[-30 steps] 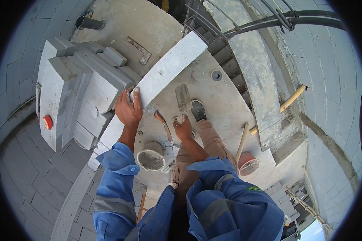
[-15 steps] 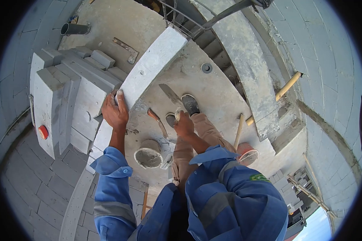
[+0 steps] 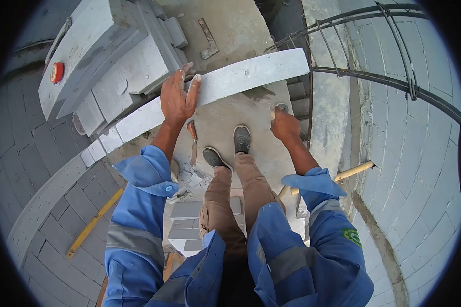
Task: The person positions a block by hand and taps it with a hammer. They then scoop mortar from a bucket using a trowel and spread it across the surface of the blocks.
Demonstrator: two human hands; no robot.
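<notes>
My left hand (image 3: 180,97) lies on the top of a low wall of pale blocks (image 3: 251,72), thumb apart from the fingers, holding nothing. To the right, my right hand (image 3: 285,124) is closed around the handle of a trowel. The trowel's blade (image 3: 258,93) shows beside the wall's near face, partly hidden by the wall's edge. On the floor between my left hand and my shoes lies a tool with an orange handle and a narrow blade (image 3: 192,138). Large grey blocks (image 3: 143,56) are stacked just beyond my left hand.
A red-orange round object (image 3: 57,73) sits on the block stack. An L-shaped metal tool (image 3: 207,41) lies on the floor behind the wall. Steel rebar (image 3: 379,79) juts across the right, above a bamboo pole (image 3: 356,170). A yellow level (image 3: 95,223) leans at lower left.
The view has shifted and turned. My right hand has moved with the trowel from near my shoes to the right end of the wall. My left hand stays on the wall.
</notes>
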